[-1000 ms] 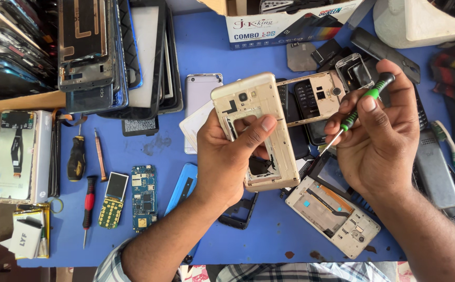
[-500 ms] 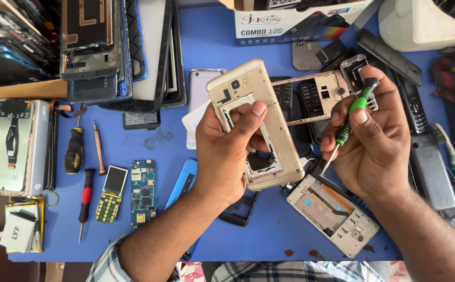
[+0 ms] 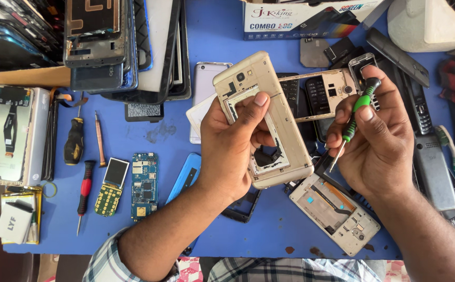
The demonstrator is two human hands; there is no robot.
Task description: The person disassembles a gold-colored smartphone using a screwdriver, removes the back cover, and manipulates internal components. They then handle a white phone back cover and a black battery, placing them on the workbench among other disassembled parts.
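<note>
Bright, even daylight; soft shadows under the hands [image 3: 227, 151] on the blue counter [image 3: 149, 130]. Sharp focus throughout, slight wide-angle bending near edges.

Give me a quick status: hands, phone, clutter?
Left hand grips gold phone frame. Right hand holds green screwdriver, tip off it. Phone parts crowd blue table.

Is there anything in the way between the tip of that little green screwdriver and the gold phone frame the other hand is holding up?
Nothing visible. The right hand holds the green screwdriver just beside the gold phone frame gripped in the left hand. Only open air over the blue table lies between the tip and the frame's edge.
</note>
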